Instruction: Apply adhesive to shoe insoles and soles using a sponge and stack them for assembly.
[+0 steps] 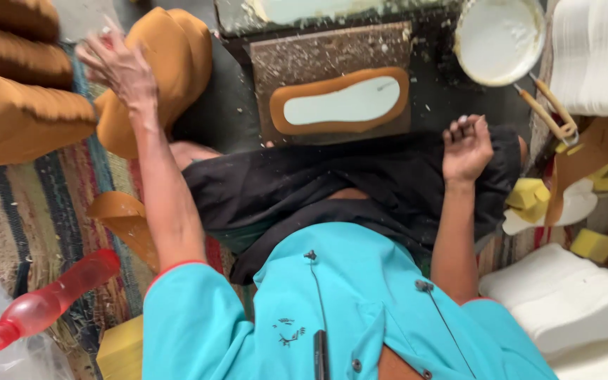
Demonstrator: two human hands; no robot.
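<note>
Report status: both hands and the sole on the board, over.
Left hand open, raised at the tan sole stack. Right hand loosely curled, empty, on black cloth. Tan-and-white sole flat on board, untouched, unobstructed.

A striped woven rug (15, 211) covers the floor. On it, below the left hand (117, 67), lie a tan sole piece (124, 222) and a red plastic bottle (47, 299) on its side. Ahead of the right hand (467, 146), a brown board (332, 53) sits on the dark surface (226, 105), bearing a tan-rimmed white insole (343, 102). Just beyond that hand stands a white bowl of paste (499, 39). Yellow foam scraps (596, 243) and stacked white sheets (564, 295) lie to its right.
</note>
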